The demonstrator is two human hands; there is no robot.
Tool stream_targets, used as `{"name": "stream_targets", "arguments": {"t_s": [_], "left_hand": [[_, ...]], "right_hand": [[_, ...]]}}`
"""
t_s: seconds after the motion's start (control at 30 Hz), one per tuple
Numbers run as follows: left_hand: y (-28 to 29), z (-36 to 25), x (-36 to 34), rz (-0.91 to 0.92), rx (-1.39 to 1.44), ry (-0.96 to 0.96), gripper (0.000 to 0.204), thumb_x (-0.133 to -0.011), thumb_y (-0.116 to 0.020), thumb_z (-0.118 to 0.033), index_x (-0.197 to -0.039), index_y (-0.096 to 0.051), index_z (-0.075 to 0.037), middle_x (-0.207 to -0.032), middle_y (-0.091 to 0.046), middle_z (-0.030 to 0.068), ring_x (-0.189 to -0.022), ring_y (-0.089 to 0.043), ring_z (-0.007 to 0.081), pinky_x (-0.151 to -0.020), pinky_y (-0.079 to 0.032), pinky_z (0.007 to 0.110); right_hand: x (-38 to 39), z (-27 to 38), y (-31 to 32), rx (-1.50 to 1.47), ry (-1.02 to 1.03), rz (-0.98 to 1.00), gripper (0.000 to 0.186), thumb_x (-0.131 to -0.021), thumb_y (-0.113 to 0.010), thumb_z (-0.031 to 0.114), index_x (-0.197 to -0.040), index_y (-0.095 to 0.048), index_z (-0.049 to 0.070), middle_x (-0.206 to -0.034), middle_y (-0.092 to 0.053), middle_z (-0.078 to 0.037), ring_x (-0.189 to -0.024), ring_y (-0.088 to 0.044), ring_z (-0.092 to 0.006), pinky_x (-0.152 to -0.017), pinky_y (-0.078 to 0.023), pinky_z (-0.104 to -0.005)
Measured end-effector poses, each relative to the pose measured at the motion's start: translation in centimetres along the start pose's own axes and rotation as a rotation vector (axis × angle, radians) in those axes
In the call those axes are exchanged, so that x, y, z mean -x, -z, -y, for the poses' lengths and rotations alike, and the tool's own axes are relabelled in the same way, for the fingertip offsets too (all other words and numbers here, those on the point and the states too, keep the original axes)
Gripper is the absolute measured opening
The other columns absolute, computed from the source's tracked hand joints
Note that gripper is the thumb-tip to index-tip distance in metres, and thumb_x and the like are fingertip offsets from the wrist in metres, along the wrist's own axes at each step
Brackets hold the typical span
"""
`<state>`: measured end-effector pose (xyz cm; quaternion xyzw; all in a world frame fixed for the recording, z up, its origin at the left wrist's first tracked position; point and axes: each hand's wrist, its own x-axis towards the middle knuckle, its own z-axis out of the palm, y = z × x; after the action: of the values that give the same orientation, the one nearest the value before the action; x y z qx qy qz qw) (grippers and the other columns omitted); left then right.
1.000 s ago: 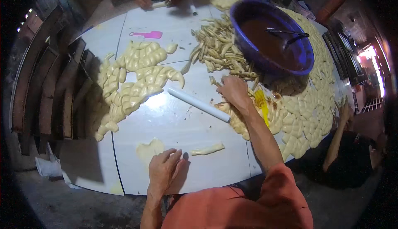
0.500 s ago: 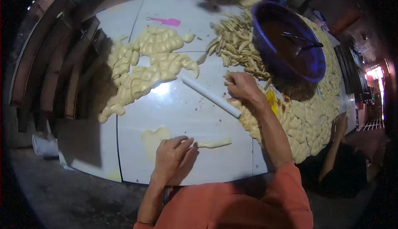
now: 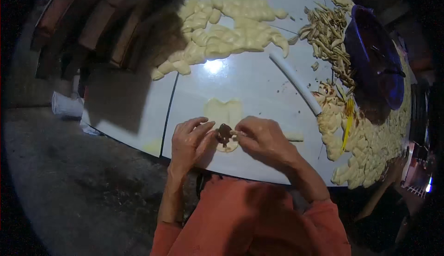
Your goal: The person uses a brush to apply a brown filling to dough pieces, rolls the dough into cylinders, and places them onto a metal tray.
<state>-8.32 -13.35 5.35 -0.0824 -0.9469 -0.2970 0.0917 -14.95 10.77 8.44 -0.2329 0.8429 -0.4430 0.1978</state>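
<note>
Two bare hands meet over a flattened sheet of dough at the near edge of a pale counter.

The left hand [image 3: 189, 142], fingers loosely bent, brings its grip to the left edge of the dough sheet [image 3: 223, 109]; the right hand [image 3: 266, 140], thumb and fingers drawn together, touches the right side. Whether either pinches dough cannot be told. The sheet lies between both grips, a dark brown patch [image 3: 225, 135] on its near part, with a pale dough strip [image 3: 293, 136] beside the right wrist.
</note>
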Motion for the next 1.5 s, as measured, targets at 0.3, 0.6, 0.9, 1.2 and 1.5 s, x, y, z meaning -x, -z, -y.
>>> {"name": "stream_targets", "arguments": {"t_s": [0.3,0.6,0.9,1.2,1.5], "left_hand": [[-0.8,1.4,1.4,0.065,0.099,-0.105,0.027,-0.082,-0.082,-0.021,-0.108,-0.079,-0.015,-0.117,-0.071,0.0098,-0.105,-0.068,0.0296,-0.093,-0.05,0.044],[-1.5,1.4,-0.2,0.105,0.086,-0.166,0.025,-0.078,-0.082,-0.017,-0.103,-0.078,-0.017,-0.121,-0.068,0.0091,-0.109,-0.065,0.0295,-0.093,-0.048,0.045],[-0.7,1.8,-0.1,0.139,0.079,-0.19,0.019,-0.081,-0.081,-0.022,-0.099,-0.078,-0.015,-0.119,-0.067,0.0054,-0.11,-0.063,0.0238,-0.093,-0.045,0.041],[0.1,3.6,1.9,0.179,0.103,-0.344,0.028,-0.074,-0.086,-0.021,-0.099,-0.075,-0.019,-0.108,-0.069,0.0033,-0.096,-0.067,0.0271,-0.077,-0.051,0.043],[-1.2,3.6,1.7,0.109,0.17,-0.273,0.016,-0.084,-0.078,-0.014,-0.098,-0.073,-0.007,-0.122,-0.067,0.01,-0.112,-0.063,0.0329,-0.09,-0.05,0.045]], "right_hand": [[1.1,-0.2,-5.8,0.119,0.05,-0.056,0.027,-0.096,-0.069,0.019,-0.121,-0.062,0.011,-0.107,-0.068,-0.013,-0.09,-0.07,-0.036,-0.074,-0.055,-0.0466],[2.0,-0.7,-5.8,0.211,0.099,-0.161,0.019,-0.096,-0.069,0.008,-0.114,-0.069,0.004,-0.104,-0.07,-0.014,-0.085,-0.071,-0.0329,-0.071,-0.057,-0.0394],[2.1,-0.8,-6.9,0.147,0.118,-0.192,0.026,-0.093,-0.069,0.008,-0.119,-0.068,0.008,-0.109,-0.074,-0.011,-0.088,-0.074,-0.0305,-0.072,-0.059,-0.0386],[4.5,-2.2,-7.1,0.38,0.186,-0.155,0.018,-0.093,-0.072,0.018,-0.109,-0.07,0.012,-0.102,-0.068,-0.007,-0.08,-0.071,-0.0263,-0.065,-0.057,-0.0385],[3.9,-2.1,-5.9,0.006,0.027,-0.223,0.014,-0.096,-0.069,0.016,-0.101,-0.066,0.003,-0.096,-0.067,-0.012,-0.078,-0.069,-0.0313,-0.066,-0.055,-0.0386]]}}
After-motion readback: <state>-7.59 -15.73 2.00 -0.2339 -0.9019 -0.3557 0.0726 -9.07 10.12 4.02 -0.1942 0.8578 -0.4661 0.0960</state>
